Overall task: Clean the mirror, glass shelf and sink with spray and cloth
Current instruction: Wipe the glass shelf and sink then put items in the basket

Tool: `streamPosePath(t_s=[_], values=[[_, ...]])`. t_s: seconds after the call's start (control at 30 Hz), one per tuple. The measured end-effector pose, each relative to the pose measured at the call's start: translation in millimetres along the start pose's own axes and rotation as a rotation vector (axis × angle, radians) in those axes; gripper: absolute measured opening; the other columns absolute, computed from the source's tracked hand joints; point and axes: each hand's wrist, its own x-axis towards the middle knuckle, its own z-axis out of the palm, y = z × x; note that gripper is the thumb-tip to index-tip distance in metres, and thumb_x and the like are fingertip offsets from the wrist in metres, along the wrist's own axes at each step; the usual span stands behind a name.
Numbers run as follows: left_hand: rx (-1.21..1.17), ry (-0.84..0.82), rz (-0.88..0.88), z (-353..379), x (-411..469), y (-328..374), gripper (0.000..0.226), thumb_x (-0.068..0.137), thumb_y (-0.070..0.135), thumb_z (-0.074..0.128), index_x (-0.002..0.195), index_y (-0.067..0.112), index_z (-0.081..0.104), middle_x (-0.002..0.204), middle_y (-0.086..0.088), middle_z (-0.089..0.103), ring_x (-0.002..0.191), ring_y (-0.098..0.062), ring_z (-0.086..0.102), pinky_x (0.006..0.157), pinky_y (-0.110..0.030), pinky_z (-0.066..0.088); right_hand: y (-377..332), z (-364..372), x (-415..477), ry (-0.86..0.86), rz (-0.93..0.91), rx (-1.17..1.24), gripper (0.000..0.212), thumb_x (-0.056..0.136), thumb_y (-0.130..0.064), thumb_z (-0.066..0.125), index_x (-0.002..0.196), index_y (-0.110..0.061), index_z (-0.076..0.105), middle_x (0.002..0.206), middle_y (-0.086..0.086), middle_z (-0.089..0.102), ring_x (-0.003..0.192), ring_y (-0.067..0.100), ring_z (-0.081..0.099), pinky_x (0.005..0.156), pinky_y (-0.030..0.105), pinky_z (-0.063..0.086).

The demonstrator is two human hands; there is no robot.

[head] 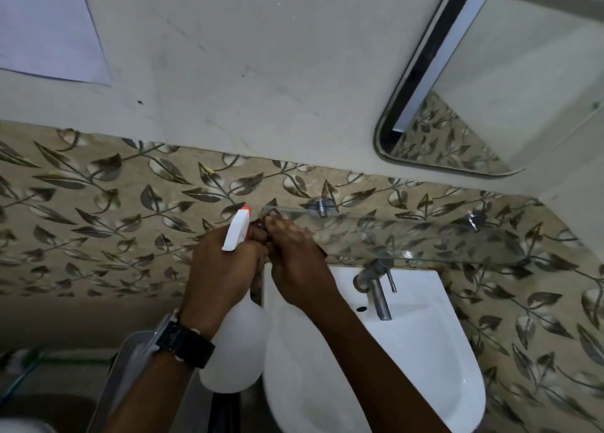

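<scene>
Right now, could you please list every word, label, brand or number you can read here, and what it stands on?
None: no text can be read in this view.
Translucent white plastic spray bottle: no label shows.
Black wristwatch: any markings are too small and dark to read.
Pale sheet on the wall: looks blank.
</scene>
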Motion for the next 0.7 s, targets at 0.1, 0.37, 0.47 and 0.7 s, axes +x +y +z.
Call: streamPosePath(t_s=[0.1, 0.37, 0.47, 0.7], values=[[-0.025, 0.015, -0.043, -2.8, 2.0, -2.1, 0.022, 0.06, 0.017, 0.056, 0.068, 0.012, 0.076, 0.067, -0.018, 0.076, 0.06, -0.036, 0.073, 0.062, -0.055, 0.064, 17.2, -8.9, 5.9, 0.063, 0.12, -0.041, 0.054, 0.102, -0.022, 0.041, 0.153, -0.007, 0.044, 0.16, 0.013, 0.043, 0.151, 0.028, 0.037, 0.127, 0.043, 0.025], [0.002, 0.057, -0.06, -25.8, 4.6, -12.6, 0.018, 0.07, 0.015, 0.06, 0.072, 0.02, 0.077, 0.068, -0.009, 0.077, 0.06, -0.029, 0.074, 0.048, -0.035, 0.06, 30.0, -16.0, -4.5, -0.03, -0.006, -0.046, 0.053, 0.106, -0.028, 0.037, 0.156, -0.011, 0.04, 0.163, 0.009, 0.039, 0.154, 0.024, 0.031, 0.127, 0.042, 0.024], [0.0, 0.052, -0.046, -18.9, 4.6, -8.8, 0.021, 0.063, 0.017, 0.057, 0.069, 0.017, 0.077, 0.071, -0.011, 0.078, 0.061, -0.034, 0.073, 0.058, -0.053, 0.064, 29.3, -17.2, 18.8, -0.061, -0.029, -0.05, 0.051, 0.108, -0.023, 0.04, 0.157, -0.01, 0.037, 0.165, 0.009, 0.036, 0.155, 0.023, 0.029, 0.127, 0.043, 0.023], [0.0, 0.045, -0.013, -11.9, -1.4, -4.4, 0.025, 0.061, 0.017, 0.054, 0.073, 0.017, 0.076, 0.068, -0.018, 0.073, 0.055, -0.029, 0.069, 0.062, -0.059, 0.062, 19.7, -10.8, -8.3, -0.038, -0.126, -0.005, 0.051, 0.106, -0.022, 0.043, 0.157, -0.014, 0.039, 0.164, 0.004, 0.038, 0.154, 0.02, 0.032, 0.127, 0.036, 0.02]])
